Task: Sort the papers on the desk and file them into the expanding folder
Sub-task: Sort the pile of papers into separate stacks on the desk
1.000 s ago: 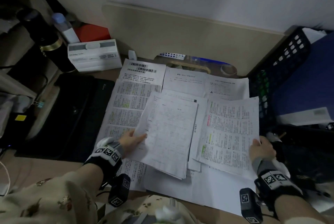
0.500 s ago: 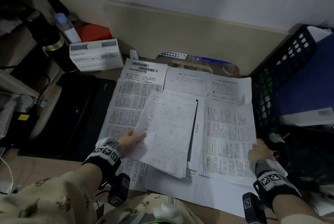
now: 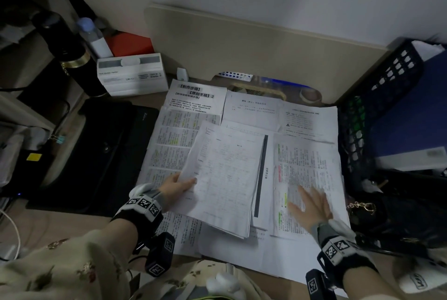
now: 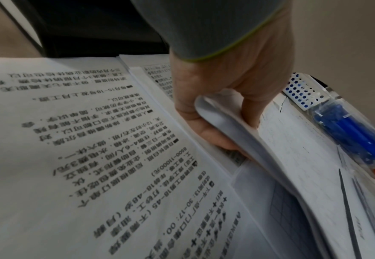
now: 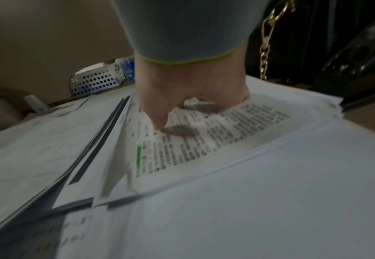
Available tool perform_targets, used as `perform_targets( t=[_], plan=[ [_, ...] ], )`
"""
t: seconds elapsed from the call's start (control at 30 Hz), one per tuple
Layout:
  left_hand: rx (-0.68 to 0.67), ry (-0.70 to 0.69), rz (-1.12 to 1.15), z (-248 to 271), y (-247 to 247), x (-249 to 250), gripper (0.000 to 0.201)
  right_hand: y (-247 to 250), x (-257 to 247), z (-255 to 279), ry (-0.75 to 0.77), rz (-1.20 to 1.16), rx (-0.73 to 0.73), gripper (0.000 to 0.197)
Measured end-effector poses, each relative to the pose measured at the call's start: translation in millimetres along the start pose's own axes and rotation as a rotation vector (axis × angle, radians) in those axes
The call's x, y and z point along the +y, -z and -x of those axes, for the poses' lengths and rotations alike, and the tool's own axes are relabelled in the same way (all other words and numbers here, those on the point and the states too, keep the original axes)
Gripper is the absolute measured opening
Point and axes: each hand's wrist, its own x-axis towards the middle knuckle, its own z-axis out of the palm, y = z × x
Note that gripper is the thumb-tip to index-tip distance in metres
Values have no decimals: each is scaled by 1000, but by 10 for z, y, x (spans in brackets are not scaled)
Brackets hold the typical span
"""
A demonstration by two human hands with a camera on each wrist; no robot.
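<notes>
The sheaf (image 3: 225, 178) of ruled forms lies slanted across the middle of the spread papers, its left edge raised off the sheets below by the left hand (image 3: 177, 184); the left wrist view shows the thumb on top and the other fingers (image 4: 215, 138) curled beneath, so that edge is pinched and bowed into a curve. Just right of it, partly overlapped by a sheet with a dark bar, lies the marked page (image 3: 307, 178) with green, red and yellow highlights, and the right hand (image 3: 310, 205) rests flat on its lower part, fingers spread and straight, pressing rather than gripping; motion blur hides the fingertips there. More printed sheets (image 3: 174, 140) fan out under both toward the back of the counter (image 3: 43, 224). The step in hand looks like sorting: one bundle is being separated while its neighbour is held down. No filing has begun by the look of it. The dark case (image 3: 101, 149) to the left, closed and flat, may be the folder, though I cannot tell. The next move seems to call for lifting the sheaf clear without dragging the barred sheet, squaring it, then opening the folder. The black crate (image 3: 387, 96) stands well to the right, apart from both hands.
</notes>
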Motion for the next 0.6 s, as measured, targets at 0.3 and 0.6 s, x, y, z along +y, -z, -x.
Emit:
perform_targets(
  t=[0.3,0.6],
  plan=[
    [-23,3,32,59,74,-37,12,-10,-171,-26,-80,-6,76,73],
    [-31,-52,84,155,67,-57,48,112,-803,58,190,-523,-28,38]
  ],
)
